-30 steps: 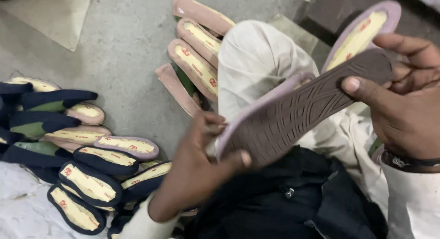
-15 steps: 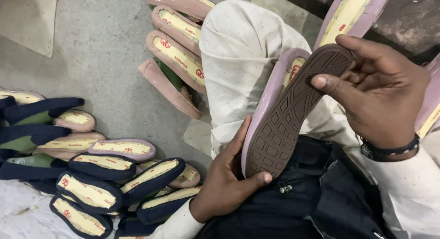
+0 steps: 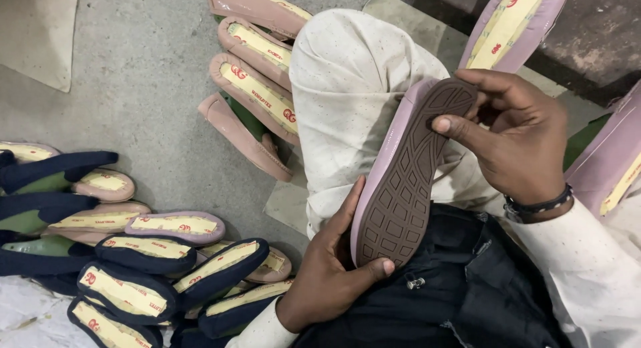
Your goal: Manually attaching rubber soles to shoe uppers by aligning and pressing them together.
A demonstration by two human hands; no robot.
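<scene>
Both hands hold a lilac shoe (image 3: 407,174) with its brown treaded sole turned up, resting over my lap beside my raised knee in pale trousers. My left hand (image 3: 330,271) cups the heel end from below, thumb pressed on the sole's edge. My right hand (image 3: 514,138) grips the toe end, thumb lying on the tread and fingers curled behind it. A dark beaded band circles the right wrist.
A heap of navy and pink flat shoes with yellow insoles (image 3: 153,268) lies on the grey floor at the lower left. A row of pink shoes (image 3: 257,81) leans by my knee. More lilac shoes (image 3: 511,24) stand at the upper right, near a dark ledge.
The shoe has swung from lying nearly flat across my lap to standing steeply, toe up. My right hand has moved in closer with it, and the view has shifted slightly.
</scene>
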